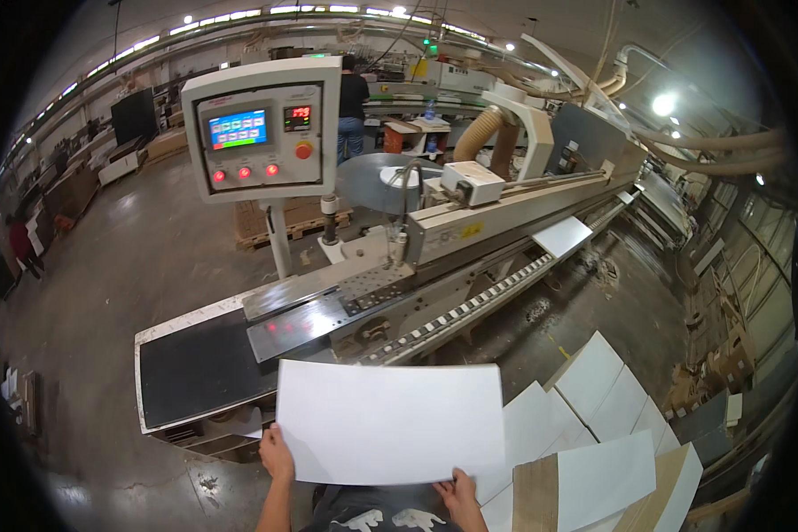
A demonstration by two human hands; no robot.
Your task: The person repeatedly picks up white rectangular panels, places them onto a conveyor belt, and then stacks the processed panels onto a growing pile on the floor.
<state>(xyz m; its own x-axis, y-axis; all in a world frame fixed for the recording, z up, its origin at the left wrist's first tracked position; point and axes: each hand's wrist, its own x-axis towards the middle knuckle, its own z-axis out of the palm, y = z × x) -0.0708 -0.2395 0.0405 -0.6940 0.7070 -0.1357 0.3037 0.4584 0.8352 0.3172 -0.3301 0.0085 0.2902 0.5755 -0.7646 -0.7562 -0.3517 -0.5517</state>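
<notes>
A white rectangular panel (390, 421) is held up in front of me, between both hands. My left hand (277, 454) grips its lower left edge, fingers partly behind it. My right hand (457, 489) holds the bottom edge near the right corner. Just beyond the panel is the infeed end of a long edge-banding machine, with a metal guide plate (297, 326) and a dark flat table (206, 365). Another white panel (562, 237) lies farther along the machine, on its roller rail (470, 306).
A control box (264, 133) with a lit screen stands on a post at the left. Stacks of white panels (607, 479) rise at my right. A person (352, 105) stands behind the machine, and another (25, 244) is at the far left. Cardboard boxes (727, 346) line the right wall.
</notes>
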